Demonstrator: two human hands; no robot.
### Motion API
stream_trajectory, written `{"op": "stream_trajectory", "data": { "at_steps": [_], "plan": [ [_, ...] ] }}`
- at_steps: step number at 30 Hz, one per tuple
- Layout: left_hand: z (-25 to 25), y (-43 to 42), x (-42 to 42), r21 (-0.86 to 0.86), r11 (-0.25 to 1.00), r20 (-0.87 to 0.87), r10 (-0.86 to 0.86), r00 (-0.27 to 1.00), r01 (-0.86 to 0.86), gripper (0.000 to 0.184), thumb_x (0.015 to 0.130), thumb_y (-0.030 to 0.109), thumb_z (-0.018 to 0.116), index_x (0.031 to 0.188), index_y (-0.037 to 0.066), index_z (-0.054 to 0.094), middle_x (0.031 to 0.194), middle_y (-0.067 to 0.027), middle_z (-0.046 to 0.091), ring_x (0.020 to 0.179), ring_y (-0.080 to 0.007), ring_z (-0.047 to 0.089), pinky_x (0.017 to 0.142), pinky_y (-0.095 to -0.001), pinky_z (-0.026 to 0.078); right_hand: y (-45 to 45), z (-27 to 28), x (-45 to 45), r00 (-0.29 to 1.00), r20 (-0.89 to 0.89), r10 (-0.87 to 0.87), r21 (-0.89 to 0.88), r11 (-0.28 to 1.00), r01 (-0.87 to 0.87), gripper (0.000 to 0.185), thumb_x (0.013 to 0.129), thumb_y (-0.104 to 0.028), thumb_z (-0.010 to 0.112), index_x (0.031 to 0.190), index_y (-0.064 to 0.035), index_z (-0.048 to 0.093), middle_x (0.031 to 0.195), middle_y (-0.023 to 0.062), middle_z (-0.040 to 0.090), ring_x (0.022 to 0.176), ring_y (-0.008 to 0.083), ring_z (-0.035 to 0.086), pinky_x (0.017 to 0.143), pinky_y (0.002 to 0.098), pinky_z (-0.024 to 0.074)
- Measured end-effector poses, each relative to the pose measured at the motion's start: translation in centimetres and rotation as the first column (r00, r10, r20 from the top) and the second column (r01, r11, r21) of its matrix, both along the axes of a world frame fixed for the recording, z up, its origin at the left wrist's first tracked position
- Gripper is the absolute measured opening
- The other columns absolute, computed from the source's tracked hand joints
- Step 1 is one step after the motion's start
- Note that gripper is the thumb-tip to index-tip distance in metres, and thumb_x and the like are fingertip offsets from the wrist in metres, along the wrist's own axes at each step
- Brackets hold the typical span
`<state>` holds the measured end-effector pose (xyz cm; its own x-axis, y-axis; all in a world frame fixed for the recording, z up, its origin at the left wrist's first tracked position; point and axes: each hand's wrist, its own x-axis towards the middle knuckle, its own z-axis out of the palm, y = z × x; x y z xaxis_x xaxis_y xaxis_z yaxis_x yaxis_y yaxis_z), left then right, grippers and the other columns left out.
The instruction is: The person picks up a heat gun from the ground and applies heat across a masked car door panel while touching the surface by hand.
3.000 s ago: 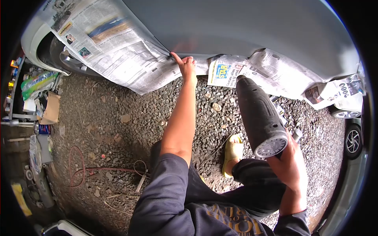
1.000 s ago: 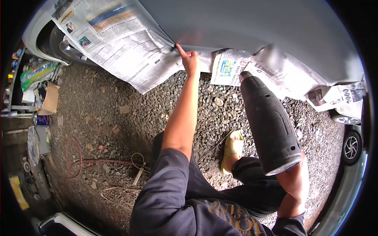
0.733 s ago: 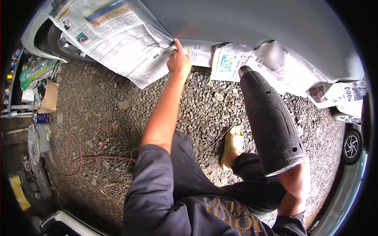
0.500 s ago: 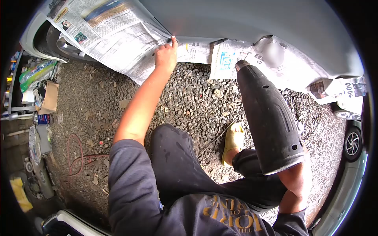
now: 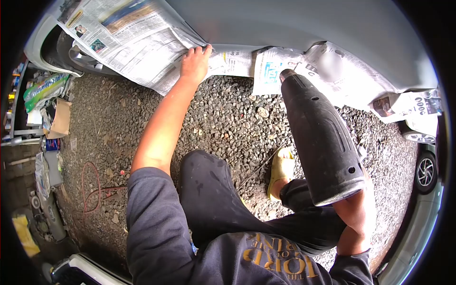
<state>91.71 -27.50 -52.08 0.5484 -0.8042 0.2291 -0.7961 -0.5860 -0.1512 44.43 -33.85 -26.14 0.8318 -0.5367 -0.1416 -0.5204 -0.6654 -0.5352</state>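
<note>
Holding a black heat gun (image 5: 320, 137) aloft, the right hand (image 5: 356, 209) closes on it from below (its fingers are hidden behind the tool's body). The metal nozzle (image 5: 287, 75) points towards the newspaper (image 5: 135, 61); contact cannot be determined. Farther forward, the left hand (image 5: 194, 65) rests extended fingers at the newspaper's upper edge; whether it pinches the sheet cannot be told. The newspaper, creased near those fingers, runs along the lower border of a grey panel (image 5: 294, 23). Beneath, a yellow slipper (image 5: 282, 168) stands on gravel (image 5: 242, 114). Off right stands a car (image 5: 430, 209).
</note>
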Motion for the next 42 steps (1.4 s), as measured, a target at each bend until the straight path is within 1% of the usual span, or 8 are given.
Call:
{"op": "stream_trajectory", "data": {
  "at_steps": [22, 28, 31, 34, 35, 37, 39, 42],
  "plan": [
    [0.5, 0.9, 0.4, -0.019, 1.000, -0.053, 0.002, 0.999, -0.003, 0.057, 0.092, 0.011, 0.048, 0.147, 0.025, 0.045, 0.128, -0.0102, 0.056, 0.118, -0.0327, 0.054, 0.095, -0.0484, 0.049, 0.4, 0.8, 0.9, 0.997, -0.033, 0.072, -0.079, 0.994, -0.074, 0.073, 0.067, -0.007, 0.074, 0.135, 0.0041, 0.048, 0.125, 0.0235, 0.060, 0.114, 0.0411, 0.060, 0.096, 0.0441, 0.0490],
    [-0.1, 1.1, 0.0, -0.021, 1.000, -0.031, -0.014, 0.999, 0.014, 0.056, 0.091, 0.010, 0.053, 0.145, 0.020, 0.046, 0.127, -0.0118, 0.055, 0.118, -0.0307, 0.053, 0.096, -0.0459, 0.048, 0.6, 0.7, 0.8, 0.997, -0.051, 0.050, -0.068, 0.996, -0.054, 0.074, 0.067, -0.007, 0.075, 0.135, 0.0039, 0.048, 0.126, 0.0235, 0.060, 0.114, 0.0411, 0.060, 0.097, 0.0443, 0.0489],
    [0.2, 0.8, -1.2, -0.165, 0.983, -0.216, 0.043, 0.975, -0.080, 0.054, 0.088, 0.011, 0.057, 0.141, 0.016, 0.048, 0.129, -0.0143, 0.054, 0.120, -0.0339, 0.052, 0.100, -0.0462, 0.046, 0.6, 0.8, 0.8, 0.997, -0.050, 0.063, -0.098, 0.993, -0.067, 0.073, 0.067, -0.007, 0.074, 0.135, 0.0040, 0.048, 0.125, 0.0234, 0.060, 0.114, 0.0409, 0.060, 0.096, 0.0442, 0.0490],
    [-3.2, -1.7, -0.8, -0.602, 0.729, -0.580, -0.120, 0.806, -0.324, 0.058, 0.085, 0.007, 0.062, 0.141, 0.009, 0.045, 0.138, -0.0218, 0.047, 0.124, -0.0340, 0.050, 0.103, -0.0417, 0.044, 0.8, 0.6, 0.8, 0.997, -0.043, 0.071, -0.121, 0.990, -0.076, 0.072, 0.068, -0.007, 0.074, 0.134, 0.0036, 0.049, 0.124, 0.0231, 0.061, 0.112, 0.0410, 0.061, 0.095, 0.0440, 0.0493],
    [-4.9, -2.9, -0.6, -0.629, 0.562, -0.755, -0.278, 0.594, -0.536, 0.058, 0.086, 0.006, 0.061, 0.141, 0.008, 0.044, 0.141, -0.0201, 0.044, 0.126, -0.0284, 0.048, 0.102, -0.0380, 0.044, 0.9, 0.9, 1.1, 0.997, -0.045, 0.068, -0.129, 0.989, -0.073, 0.072, 0.067, -0.007, 0.075, 0.134, 0.0034, 0.049, 0.123, 0.0230, 0.061, 0.111, 0.0411, 0.061, 0.095, 0.0440, 0.0495],
    [-4.6, -4.9, -2.3, -0.571, 0.263, -0.746, -0.562, 0.357, -0.778, 0.058, 0.085, 0.005, 0.057, 0.141, 0.006, 0.043, 0.138, -0.0189, 0.037, 0.121, -0.0288, 0.049, 0.101, -0.0387, 0.045, 1.0, 1.2, 1.5, 0.999, -0.033, 0.034, -0.083, 0.996, -0.037, 0.070, 0.068, -0.007, 0.075, 0.132, 0.0029, 0.051, 0.121, 0.0227, 0.062, 0.109, 0.0412, 0.062, 0.093, 0.0438, 0.0501],
    [-2.2, -6.3, -4.5, -0.448, 0.152, -0.701, -0.672, 0.241, -0.881, 0.069, 0.083, 0.003, 0.055, 0.150, 0.007, 0.035, 0.143, -0.0180, 0.028, 0.122, -0.0266, 0.048, 0.101, -0.0382, 0.045, 0.9, 0.8, 1.6, 1.000, -0.006, -0.027, 0.028, 0.999, 0.027, 0.067, 0.068, -0.007, 0.075, 0.130, 0.0023, 0.053, 0.117, 0.0223, 0.064, 0.106, 0.0413, 0.063, 0.091, 0.0435, 0.0508],
    [-2.6, -8.7, -5.1, -0.424, -0.012, -0.613, -0.733, 0.297, -0.905, 0.076, 0.082, 0.001, 0.054, 0.153, 0.008, 0.028, 0.146, -0.0176, 0.030, 0.129, -0.0281, 0.045, 0.105, -0.0385, 0.041, 0.7, -0.5, 1.0, 0.996, 0.082, -0.041, 0.081, 0.996, 0.035, 0.063, 0.068, -0.007, 0.076, 0.127, 0.0017, 0.055, 0.112, 0.0212, 0.066, 0.103, 0.0409, 0.065, 0.089, 0.0427, 0.0518]
  ]
}}
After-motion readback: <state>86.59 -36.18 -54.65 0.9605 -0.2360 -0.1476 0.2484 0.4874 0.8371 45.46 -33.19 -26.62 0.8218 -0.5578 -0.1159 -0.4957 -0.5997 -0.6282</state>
